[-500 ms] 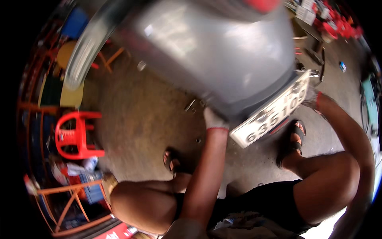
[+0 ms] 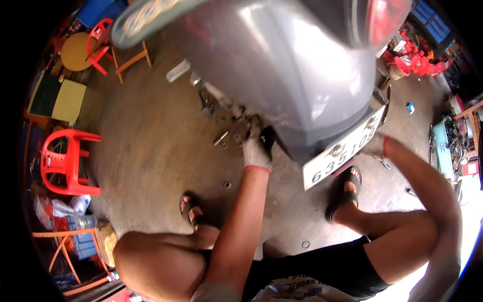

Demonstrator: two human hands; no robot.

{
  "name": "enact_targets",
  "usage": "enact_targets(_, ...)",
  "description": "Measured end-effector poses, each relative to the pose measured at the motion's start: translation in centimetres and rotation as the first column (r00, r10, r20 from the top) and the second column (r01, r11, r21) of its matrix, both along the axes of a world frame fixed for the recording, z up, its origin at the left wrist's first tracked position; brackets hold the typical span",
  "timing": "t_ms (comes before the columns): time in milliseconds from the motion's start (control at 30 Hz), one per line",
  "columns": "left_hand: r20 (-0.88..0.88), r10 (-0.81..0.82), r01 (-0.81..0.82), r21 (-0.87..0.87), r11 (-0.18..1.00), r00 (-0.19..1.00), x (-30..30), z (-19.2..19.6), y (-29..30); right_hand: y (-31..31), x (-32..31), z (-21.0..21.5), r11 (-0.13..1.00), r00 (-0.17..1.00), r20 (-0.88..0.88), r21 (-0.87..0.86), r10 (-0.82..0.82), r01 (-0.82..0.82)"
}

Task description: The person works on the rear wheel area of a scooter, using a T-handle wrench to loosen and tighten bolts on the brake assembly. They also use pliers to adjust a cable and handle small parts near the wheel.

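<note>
The grey tail body of a motor scooter (image 2: 302, 75) fills the upper middle of the view, with a white number plate (image 2: 329, 163) at its lower end. My left hand (image 2: 257, 150), in a pale work glove with a red cuff, reaches in at the scooter's left underside. Its fingers are curled around dark parts beside a black piece, too unclear to name. On the other side, my right hand (image 2: 375, 147), also gloved, is by the right end of the plate. The plate and bodywork hide most of its fingers.
Loose metal parts and a small tool (image 2: 220, 138) lie on the floor left of the scooter. A red plastic chair (image 2: 70, 161) stands at the left. Pliers (image 2: 383, 162) lie near my right hand, and a teal bin (image 2: 444, 146) sits at the far right.
The view has shifted, so the scooter's red tail light shows more. My left hand, hidden in part before, now shows its glove and fingers at the underside. My right hand sits lower behind the plate.
</note>
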State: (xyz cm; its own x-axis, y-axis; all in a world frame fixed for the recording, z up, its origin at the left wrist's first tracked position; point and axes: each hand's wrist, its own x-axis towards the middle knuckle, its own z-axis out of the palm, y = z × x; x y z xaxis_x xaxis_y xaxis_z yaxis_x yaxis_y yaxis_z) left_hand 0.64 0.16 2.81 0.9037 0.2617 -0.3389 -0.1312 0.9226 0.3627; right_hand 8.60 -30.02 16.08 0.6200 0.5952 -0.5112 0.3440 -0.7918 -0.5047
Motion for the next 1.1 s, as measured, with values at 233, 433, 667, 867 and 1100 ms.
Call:
enact_targets(233,0.049,-0.081,0.081,-0.002,0.997,0.996,-0.2,-3.0,0.9,-5.0,1.6,-10.0,0.713,0.768,-0.601,0.437,-0.222,0.549)
enact_targets(433,-0.085,0.010,-0.002,0.093,0.996,0.996,-0.8,-1.4,-0.2,-3.4,0.4,-7.4,0.945,0.890,0.330,-0.019,0.313,-0.326)
enact_targets(667,-0.015,0.071,-0.070,0.064,0.996,0.997,0.0,-0.7,-1.0,1.5,-2.8,-0.9,0.905,0.834,0.382,-0.016,0.399,-0.426)
enact_targets(867,-0.070,0.126,-0.081,0.457,0.886,0.989,-0.6,0.8,-0.9,3.6,-2.6,-2.4,0.963,0.948,0.218,0.082,0.234,-0.256)
enact_targets(1100,-0.082,0.127,-0.044,0.648,0.760,0.989,-0.6,1.3,0.0,4.6,-2.2,-2.6,0.978,0.974,0.163,0.104,0.160,-0.178)
